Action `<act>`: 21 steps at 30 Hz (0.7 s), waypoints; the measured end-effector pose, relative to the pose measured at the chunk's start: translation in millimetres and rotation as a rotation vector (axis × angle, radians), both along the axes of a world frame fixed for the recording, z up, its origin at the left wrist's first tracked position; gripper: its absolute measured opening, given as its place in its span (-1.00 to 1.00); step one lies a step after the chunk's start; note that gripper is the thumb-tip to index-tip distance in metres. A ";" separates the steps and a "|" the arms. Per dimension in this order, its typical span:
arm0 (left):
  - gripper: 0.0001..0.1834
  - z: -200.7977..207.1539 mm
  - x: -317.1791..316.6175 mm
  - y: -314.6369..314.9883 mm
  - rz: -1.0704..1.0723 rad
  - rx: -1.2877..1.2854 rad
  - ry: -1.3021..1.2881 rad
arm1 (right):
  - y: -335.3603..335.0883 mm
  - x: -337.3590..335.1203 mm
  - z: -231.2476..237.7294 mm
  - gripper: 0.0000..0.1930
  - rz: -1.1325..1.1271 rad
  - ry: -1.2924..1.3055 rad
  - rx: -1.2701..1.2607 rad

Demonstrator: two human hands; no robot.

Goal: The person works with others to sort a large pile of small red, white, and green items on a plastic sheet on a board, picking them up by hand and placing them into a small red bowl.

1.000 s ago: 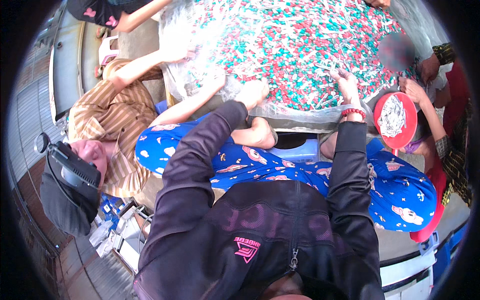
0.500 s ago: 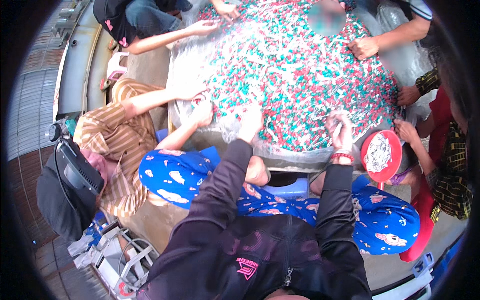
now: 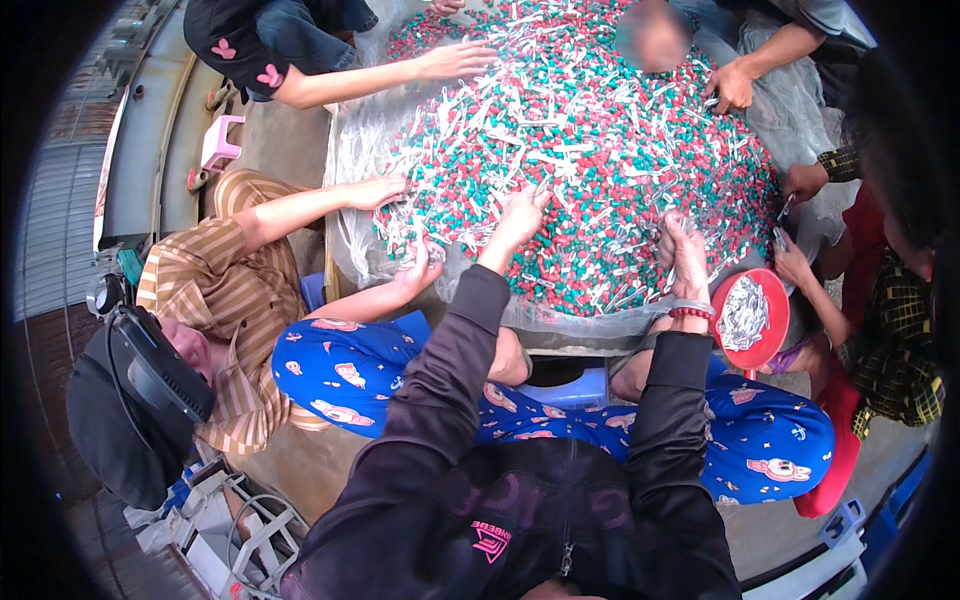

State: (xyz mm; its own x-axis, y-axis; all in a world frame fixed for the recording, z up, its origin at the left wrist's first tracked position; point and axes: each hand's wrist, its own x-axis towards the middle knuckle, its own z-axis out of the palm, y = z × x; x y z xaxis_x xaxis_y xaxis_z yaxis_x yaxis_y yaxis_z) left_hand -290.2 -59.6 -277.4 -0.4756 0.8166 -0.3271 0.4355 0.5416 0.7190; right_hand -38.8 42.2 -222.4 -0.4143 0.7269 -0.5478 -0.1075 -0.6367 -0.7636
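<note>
Small caps and sticks (image 3: 590, 150) heaped, seemingly pointing every way, both hands (image 3: 522, 215) (image 3: 684, 255) resting on them

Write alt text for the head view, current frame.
The person's left hand and right hand, in black sleeves, reach into a big heap of small red, green and white plastic pieces on a clear plastic sheet. Other people's hands work the heap all round; a round red bowl of silvery bits sits at the right.

Black zipped jacket (image 3: 520, 510) with long sleeves, a pink chest logo, and a red bead bracelet (image 3: 690, 314).
</note>
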 end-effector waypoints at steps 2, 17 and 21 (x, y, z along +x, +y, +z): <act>-0.58 -11.6 -34.7 -10.0 -0.210 -0.012 0.216 | -6.4 4.2 -30.6 -0.67 -0.013 0.118 -0.181; -0.67 -33.6 27.8 -80.5 0.008 -0.395 0.349 | -60.6 -13.2 -92.8 -0.54 0.185 -1.100 0.373; -0.57 16.5 38.5 -38.3 0.021 -0.110 0.172 | -60.6 -26.9 -103.4 -0.52 0.179 -0.724 0.483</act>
State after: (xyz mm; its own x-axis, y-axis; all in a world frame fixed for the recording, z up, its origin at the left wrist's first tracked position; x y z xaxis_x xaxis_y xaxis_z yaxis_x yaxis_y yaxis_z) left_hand -251.7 -97.9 -260.9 -0.5486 0.7698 -0.3264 0.5347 0.6231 0.5708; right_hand -65.7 -18.4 -325.7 -0.2150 0.9039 -0.3697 0.5760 -0.1883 -0.7955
